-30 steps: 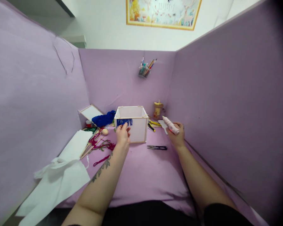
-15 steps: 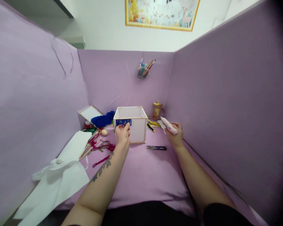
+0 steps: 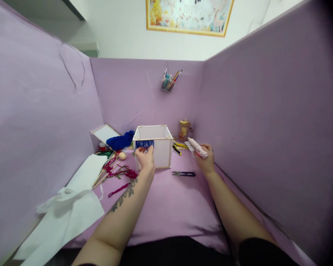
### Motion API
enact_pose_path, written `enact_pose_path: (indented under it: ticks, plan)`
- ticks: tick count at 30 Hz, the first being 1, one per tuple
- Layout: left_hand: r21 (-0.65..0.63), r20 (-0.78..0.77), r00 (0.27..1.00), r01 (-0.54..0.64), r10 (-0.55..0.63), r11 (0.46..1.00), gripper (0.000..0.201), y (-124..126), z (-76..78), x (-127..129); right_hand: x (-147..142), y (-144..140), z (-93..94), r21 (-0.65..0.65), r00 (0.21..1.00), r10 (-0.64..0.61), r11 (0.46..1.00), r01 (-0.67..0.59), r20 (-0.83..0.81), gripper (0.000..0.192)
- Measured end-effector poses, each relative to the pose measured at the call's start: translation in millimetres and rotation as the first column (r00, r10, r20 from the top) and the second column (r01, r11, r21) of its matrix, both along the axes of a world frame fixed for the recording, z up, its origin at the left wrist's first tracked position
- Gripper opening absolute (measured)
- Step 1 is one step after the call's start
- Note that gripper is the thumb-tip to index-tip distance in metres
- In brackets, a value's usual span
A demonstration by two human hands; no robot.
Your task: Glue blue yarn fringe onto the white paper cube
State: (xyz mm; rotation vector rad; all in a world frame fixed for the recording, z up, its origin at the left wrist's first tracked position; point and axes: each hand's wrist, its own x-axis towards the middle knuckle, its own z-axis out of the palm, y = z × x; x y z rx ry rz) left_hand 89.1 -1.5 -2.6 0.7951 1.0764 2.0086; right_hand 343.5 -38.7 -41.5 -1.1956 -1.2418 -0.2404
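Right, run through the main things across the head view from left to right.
White fabric → bundle of blue yarn → white box, with the left hand at its front → dark-handled snips → right hand, holding a pink tool.

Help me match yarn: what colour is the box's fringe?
The fringe is deep blue; see the head view.

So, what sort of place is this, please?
Probably a small craft booth: purple panels close in the table, which bears blue yarn and snips.
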Motion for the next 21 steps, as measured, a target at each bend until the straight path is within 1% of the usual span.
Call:
enact_pose_path:
  ticks: [3,7,9,12,14,16,17,18,19,20,21]
  plan:
    - [-0.053,0.053,0.997,-0.051,0.054,0.997,0.049,-1.5,5.8,6.5,-0.7,-0.9,0.6,0.008,1.0,0.005,1.0,-0.005,0.0,0.011]
    - [-0.111,0.038,0.997,-0.064,0.069,0.992,0.042,0.1,8.8,6.8,-1.5,-2.1,1.1,-0.005,1.0,-0.009,1.0,0.009,-0.003,0.011]
    - [-0.097,0.032,0.996,-0.076,0.079,0.992,0.039,1.5,5.7,2.2,-1.6,-2.5,1.2,-0.004,1.0,-0.014,1.0,0.014,0.004,0.012]
    - [-0.061,0.028,0.993,-0.115,0.117,0.992,0.037,5.0,-3.2,-7.0,-1.8,-2.4,1.1,0.002,1.0,-0.017,1.0,0.017,0.01,0.011]
    - [-0.059,0.001,0.99,-0.142,0.142,0.988,0.035,7.9,-8.8,-12.7,-1.8,-2.0,1.0,0.005,1.0,-0.012,1.0,0.012,0.013,0.01]
    - [-0.079,-0.041,0.985,-0.169,0.166,0.982,0.033,8.1,-10.3,-18.0,-1.6,-1.7,1.2,0.008,1.0,-0.005,1.0,0.005,0.016,0.01]
    - [-0.081,-0.062,0.981,-0.189,0.185,0.979,0.032,5.8,-8.4,-20.8,-1.3,-1.6,1.3,0.01,1.0,-0.005,1.0,0.005,0.016,0.009]
    - [-0.064,-0.082,0.973,-0.22,0.214,0.974,0.03,1.5,-4.4,-23.5,-0.9,-1.5,1.3,0.012,1.0,-0.004,1.0,0.004,0.015,0.009]
    - [-0.017,-0.101,0.961,-0.259,0.256,0.966,0.028,-5.2,1.8,-26.2,-0.5,-1.3,1.2,0.016,1.0,-0.006,1.0,0.005,0.011,0.009]
    - [0.065,-0.117,0.945,-0.298,0.304,0.952,0.027,-14.1,9.7,-28.6,-0.2,-0.9,0.9,0.019,1.0,-0.006,1.0,0.006,0.006,0.009]
    - [0.176,-0.131,0.925,-0.332,0.356,0.927,0.025,-24.7,18.6,-30.4,-0.1,-0.4,0.5,0.02,1.0,-0.004,1.0,0.004,-0.002,0.01]
